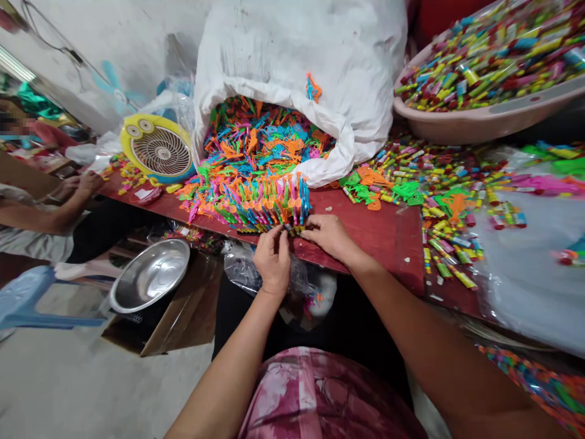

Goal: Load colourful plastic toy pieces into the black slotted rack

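A long row of upright colourful plastic toy pieces (260,204), in orange, blue, green and pink, stands along the table's front edge. Small yellow-banded ends show along the row's lower front. My left hand (273,259) is at the row's front right part, thumb and fingers drawn together in a pinch; what lies between them is too small to name. Beside it, my right hand (333,236) rests at the row's right end with its fingers curled, their tips meeting the lowest pieces. Whatever those fingertips grip is hidden.
Behind the row, a white sack (297,55) spills loose plastic toys. A pink basin (457,125) of small coloured tubes stands at right, more tubes scattered below. A yellow fan (162,151), metal bowl (150,274), blue stool (27,299) and a co-worker's arm (50,216) are at left.
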`<state>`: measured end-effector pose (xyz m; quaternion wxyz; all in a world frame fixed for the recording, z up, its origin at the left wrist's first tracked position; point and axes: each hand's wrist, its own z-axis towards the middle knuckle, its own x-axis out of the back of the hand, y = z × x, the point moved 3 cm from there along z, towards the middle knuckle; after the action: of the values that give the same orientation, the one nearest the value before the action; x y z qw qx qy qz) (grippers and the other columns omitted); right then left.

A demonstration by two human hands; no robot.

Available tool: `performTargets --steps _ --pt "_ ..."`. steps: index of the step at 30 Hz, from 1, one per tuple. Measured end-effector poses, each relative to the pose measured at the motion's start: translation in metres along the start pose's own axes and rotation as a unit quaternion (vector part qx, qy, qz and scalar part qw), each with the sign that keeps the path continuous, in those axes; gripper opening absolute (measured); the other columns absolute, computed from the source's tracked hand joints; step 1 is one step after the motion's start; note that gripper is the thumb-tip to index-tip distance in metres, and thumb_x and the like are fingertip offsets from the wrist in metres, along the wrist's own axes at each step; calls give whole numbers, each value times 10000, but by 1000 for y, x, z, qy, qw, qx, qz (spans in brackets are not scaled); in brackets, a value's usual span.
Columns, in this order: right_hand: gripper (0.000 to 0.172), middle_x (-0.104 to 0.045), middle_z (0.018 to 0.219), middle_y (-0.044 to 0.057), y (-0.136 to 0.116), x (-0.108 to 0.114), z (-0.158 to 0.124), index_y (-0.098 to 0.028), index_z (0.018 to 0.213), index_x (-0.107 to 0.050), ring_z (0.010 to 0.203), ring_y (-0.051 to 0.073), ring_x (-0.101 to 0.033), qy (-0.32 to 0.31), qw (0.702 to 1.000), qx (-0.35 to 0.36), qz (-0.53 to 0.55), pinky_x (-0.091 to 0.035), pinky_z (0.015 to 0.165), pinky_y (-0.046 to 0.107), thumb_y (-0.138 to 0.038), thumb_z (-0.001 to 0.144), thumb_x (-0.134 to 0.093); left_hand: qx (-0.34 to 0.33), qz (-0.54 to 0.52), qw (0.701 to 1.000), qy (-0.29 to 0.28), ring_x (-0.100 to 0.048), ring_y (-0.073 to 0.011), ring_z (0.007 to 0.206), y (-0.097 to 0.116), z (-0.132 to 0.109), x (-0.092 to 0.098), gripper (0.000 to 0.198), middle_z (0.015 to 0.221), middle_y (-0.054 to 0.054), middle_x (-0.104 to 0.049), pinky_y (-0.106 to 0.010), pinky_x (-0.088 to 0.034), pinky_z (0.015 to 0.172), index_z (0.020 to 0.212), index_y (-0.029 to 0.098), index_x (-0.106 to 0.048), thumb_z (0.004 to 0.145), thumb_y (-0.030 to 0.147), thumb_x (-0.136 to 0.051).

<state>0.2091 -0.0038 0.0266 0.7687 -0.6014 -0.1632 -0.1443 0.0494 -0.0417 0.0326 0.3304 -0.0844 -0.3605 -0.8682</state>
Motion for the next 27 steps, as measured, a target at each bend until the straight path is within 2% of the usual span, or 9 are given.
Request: performTargets --steps 8,17,27 --pt "110 -535 593 -36 -1 -1 -1 -154 651 -627 593 110 -455 0 1000 -5 27 -307 572 230 -241 715 -646 33 11 999 2 -563 -90 639 4 18 0 185 753 2 -630 -220 -465 633 927 167 -692 863 340 -680" --pt "105 -524 584 -44 0 -1 -1 -166 628 -588 586 106 -447 0 1000 -5 24 -300 576 239 -213 707 -640 66 13 998 18 -591 -100 675 6 14 -3 150 811 -9 -676 -236 -477 684 917 173 -681 863 313 -664" --pt "38 -568 618 -32 0 0 -2 -158 679 -632 607 110 -481 -4 1000 -9 20 -323 580 230 -168 712 -647 18 6 999 42 -606 -101 684 7 10 -5 135 813 -15 -685 -238 -490 671 930 172 -694 880 292 -658"
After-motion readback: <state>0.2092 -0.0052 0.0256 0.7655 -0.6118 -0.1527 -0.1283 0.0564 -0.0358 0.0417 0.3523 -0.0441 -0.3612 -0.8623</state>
